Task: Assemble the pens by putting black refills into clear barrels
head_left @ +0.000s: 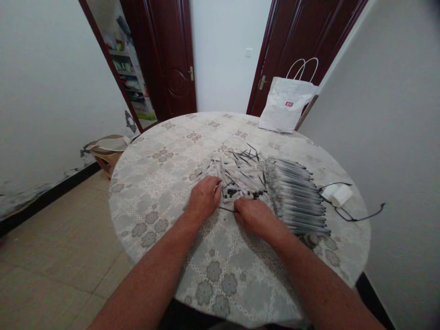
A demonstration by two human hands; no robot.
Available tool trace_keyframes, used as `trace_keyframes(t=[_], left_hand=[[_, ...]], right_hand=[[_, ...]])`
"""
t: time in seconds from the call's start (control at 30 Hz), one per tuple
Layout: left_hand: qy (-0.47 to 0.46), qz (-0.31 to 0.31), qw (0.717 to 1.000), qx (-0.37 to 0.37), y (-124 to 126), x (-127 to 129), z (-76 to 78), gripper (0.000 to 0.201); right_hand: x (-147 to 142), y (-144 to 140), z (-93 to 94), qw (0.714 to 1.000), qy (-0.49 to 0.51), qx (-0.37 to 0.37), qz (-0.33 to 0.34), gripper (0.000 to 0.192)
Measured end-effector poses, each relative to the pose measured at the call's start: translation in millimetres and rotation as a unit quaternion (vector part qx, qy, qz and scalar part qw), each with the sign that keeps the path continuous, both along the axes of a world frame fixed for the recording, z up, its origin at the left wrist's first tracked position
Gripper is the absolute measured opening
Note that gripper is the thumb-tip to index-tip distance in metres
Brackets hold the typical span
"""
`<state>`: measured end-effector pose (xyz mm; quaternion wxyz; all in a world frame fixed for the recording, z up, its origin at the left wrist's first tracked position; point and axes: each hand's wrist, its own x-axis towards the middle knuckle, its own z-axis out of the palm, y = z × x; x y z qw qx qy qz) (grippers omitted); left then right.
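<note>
My left hand [205,195] is closed at the near left edge of a loose pile of pen parts. Its fingers curl inward, and what they hold is mostly hidden. My right hand [254,213] pinches one end of a thin dark pen refill [227,209], which points left toward my left hand, low over the tablecloth. Just beyond my hands lie clear pen barrels [237,176], small black pen parts [232,191] and several dark refills [244,157]. To the right of my right hand, many assembled pens [299,197] lie side by side in a stack.
The round table has a patterned cloth [154,183]. Eyeglasses [350,215] and a white object [340,195] lie at its right edge. A white paper bag [287,103] stands at the back right. A stool [108,156] is on the left, with walls and doors around.
</note>
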<state>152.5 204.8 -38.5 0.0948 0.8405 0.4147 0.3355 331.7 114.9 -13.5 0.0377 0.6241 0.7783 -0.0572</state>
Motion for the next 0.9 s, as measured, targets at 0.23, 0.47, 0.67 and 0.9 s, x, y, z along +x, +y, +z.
trace_keyframes(t=[0.23, 0.47, 0.67, 0.9], left_hand=[[0.069, 0.174, 0.98, -0.067, 21.8, -21.6, 6.0, 0.026], [0.163, 0.181, 0.962, -0.12, 15.0, -13.3, -0.5, 0.043], [0.108, 0.139, 0.977, -0.12, 10.0, -10.4, -2.9, 0.034], [-0.18, 0.047, 0.966, -0.177, 10.9, -4.4, 5.5, 0.02]], right_hand=[[1.9, 0.3, -0.6, 1.0, -0.002, -0.018, 0.004, 0.022], [11.1, -0.7, 7.2, 0.999, 0.024, -0.01, 0.035, 0.02], [19.9, 0.3, 9.7, 0.999, 0.044, 0.017, 0.01, 0.017], [22.9, 5.5, 6.5, 0.993, 0.088, 0.077, -0.016, 0.015]])
